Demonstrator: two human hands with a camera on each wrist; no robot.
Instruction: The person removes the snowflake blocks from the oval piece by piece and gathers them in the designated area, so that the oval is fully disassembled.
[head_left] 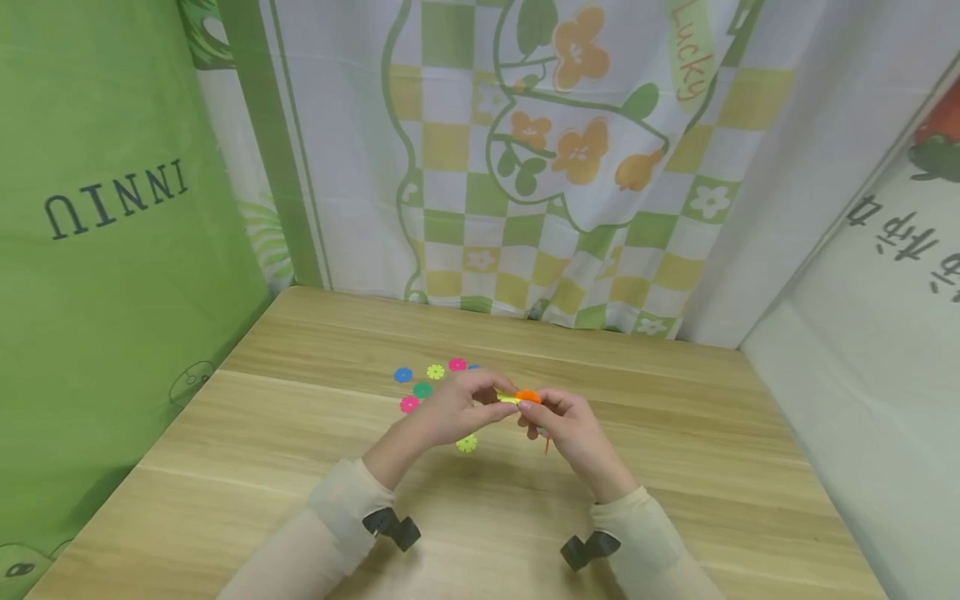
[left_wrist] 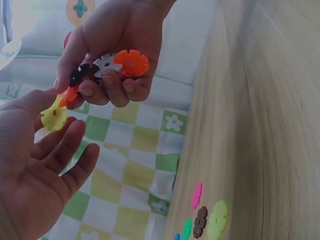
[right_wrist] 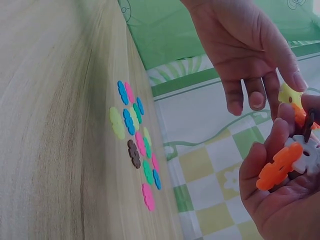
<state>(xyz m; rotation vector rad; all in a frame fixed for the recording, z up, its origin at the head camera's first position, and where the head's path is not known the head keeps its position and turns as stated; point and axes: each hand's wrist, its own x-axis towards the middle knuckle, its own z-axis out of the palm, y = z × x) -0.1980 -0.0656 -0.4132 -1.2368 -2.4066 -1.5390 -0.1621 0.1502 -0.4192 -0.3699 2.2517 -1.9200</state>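
Above the table, my two hands meet over a short chain of slotted plastic flower discs. My left hand [head_left: 450, 410] pinches a yellow disc [left_wrist: 53, 117] between thumb and index finger, its other fingers spread loosely. An orange disc [left_wrist: 68, 95] meets the yellow one, pinched by the thumb and index finger of my right hand [head_left: 573, 437]. From there the chain runs through a dark brown disc [left_wrist: 83, 74] and a white disc [left_wrist: 108, 65] to another orange disc [left_wrist: 131, 63], lying along the curled fingers of my right hand.
Loose flower discs lie flat on the wooden table, among them a blue disc [head_left: 403, 375], a green disc [head_left: 422, 390], a pink disc [head_left: 457, 365] and a dark brown disc [right_wrist: 134, 154]. A patterned curtain [head_left: 525, 250] hangs behind the table [head_left: 315, 417], green cloth [head_left: 135, 292] at its left.
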